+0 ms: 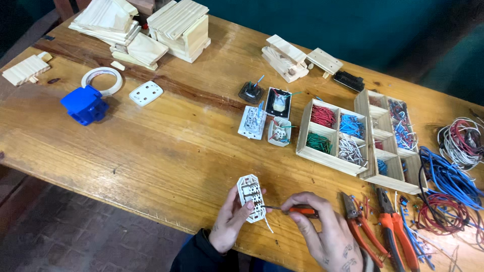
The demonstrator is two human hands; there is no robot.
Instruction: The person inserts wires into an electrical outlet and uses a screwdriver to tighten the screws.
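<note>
My left hand (228,219) holds a white electrical switch module (251,197) upright near the table's front edge, thumb across its face. My right hand (325,232) grips a small screwdriver with an orange handle (298,211); its tip touches the module's right side. A thin white wire hangs below the module. Both hands are just over the wooden table (166,146).
Orange-handled pliers (359,225) and cutters (396,229) lie right of my hand. Wooden compartment trays (333,132) hold several coloured wire pieces. Loose wire coils (448,186) lie far right. More switch parts (264,123), a blue box (84,104), tape roll (102,80) and wood blocks (181,27) lie behind.
</note>
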